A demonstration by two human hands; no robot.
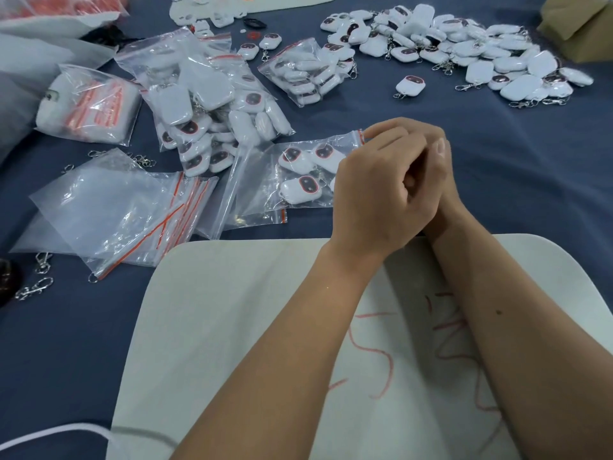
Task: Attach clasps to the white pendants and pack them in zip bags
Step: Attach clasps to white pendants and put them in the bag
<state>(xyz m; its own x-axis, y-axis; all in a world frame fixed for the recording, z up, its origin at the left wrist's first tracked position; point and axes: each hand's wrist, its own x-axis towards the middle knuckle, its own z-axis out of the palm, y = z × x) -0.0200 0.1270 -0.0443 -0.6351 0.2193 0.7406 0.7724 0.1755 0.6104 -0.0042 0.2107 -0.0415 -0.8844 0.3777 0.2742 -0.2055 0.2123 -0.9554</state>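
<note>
A blue cloth (497, 180) covers the tabletop; both hands, left (374, 197) and right (438, 180), pinch a zip bag (298, 180) at its seal above a white board (232, 310).

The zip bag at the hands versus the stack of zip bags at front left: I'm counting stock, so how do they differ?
The zip bag at the hands holds several white pendants; the stack of zip bags looks empty and flat. The first lies singly, its red-striped top at the fingers of both hands; the stack overlaps loosely, untouched. Both are clear plastic with red strips, on the blue cloth.
</note>
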